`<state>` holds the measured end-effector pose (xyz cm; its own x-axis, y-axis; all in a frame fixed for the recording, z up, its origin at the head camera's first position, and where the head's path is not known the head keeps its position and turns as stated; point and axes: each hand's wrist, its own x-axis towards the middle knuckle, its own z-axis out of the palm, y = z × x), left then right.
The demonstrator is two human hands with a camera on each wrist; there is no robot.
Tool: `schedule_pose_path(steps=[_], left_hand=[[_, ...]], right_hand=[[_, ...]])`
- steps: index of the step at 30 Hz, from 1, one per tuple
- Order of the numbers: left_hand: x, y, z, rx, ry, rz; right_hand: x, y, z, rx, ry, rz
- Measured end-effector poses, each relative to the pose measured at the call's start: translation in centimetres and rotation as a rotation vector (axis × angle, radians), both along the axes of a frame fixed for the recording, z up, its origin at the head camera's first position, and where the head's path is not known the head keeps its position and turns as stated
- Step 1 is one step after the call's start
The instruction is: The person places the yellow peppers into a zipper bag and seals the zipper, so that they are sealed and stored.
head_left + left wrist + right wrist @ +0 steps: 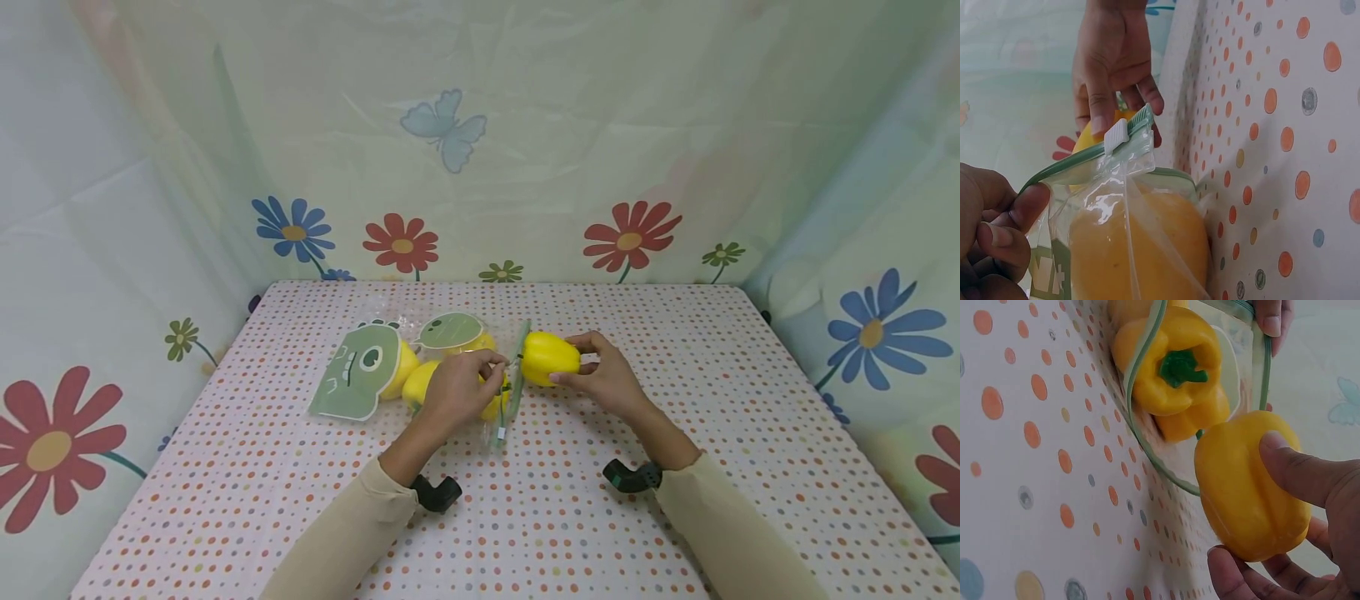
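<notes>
A clear zip bag [1097,212] with a green rim and a white slider [1116,136] lies on its side, its mouth facing right. Several yellow bell peppers [1175,365] sit inside it, one with its green stem toward the opening. My left hand [462,385] pinches the bag's upper rim and keeps the mouth apart. In my right hand [609,379] is another yellow bell pepper [1250,484], gripped between thumb and fingers right at the opening. Green dinosaur artwork [356,371] is printed on the bag's left part.
A dotted cloth [555,517] covers the table. Floral curtains [525,150] stand behind it and at both sides. Black wrist devices [438,493] are worn on both wrists.
</notes>
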<state>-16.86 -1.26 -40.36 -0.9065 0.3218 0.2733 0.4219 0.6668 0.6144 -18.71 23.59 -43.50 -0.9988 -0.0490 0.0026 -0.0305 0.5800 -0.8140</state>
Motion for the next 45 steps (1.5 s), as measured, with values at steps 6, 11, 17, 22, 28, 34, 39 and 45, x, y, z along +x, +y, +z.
schedule_pose_path(steps=[6, 11, 17, 22, 28, 34, 39, 45], left_hand=[[0.1, 0.0, 0.0, 0.003, 0.014, 0.000], [0.0, 0.0, 0.0, 0.002, 0.022, 0.001], [0.0, 0.0, 0.0, -0.003, 0.018, 0.005], [0.0, 0.0, 0.0, -0.004, 0.009, 0.005], [0.0, 0.0, -0.1, 0.000, 0.024, -0.001], [0.0, 0.0, -0.1, 0.007, 0.029, -0.002], [-0.1, 0.0, -0.2, 0.016, 0.022, -0.007], [-0.1, 0.0, -0.2, 0.006, 0.019, -0.003]], right_hand=[[-0.2, -0.3, -0.1, 0.025, -0.010, 0.008], [-0.2, -0.4, -0.2, 0.026, -0.032, 0.019], [-0.3, -0.7, -0.3, 0.001, -0.074, 0.034], [-0.2, -0.8, -0.4, 0.008, -0.087, 0.034], [-0.3, -1.3, -0.5, 0.031, -0.076, 0.034], [-0.5, -1.9, -0.7, -0.009, -0.062, 0.050], [-0.7, -2.3, -0.8, -0.014, -0.044, 0.036], [-0.8, -2.6, -1.0, -0.004, -0.014, 0.034]])
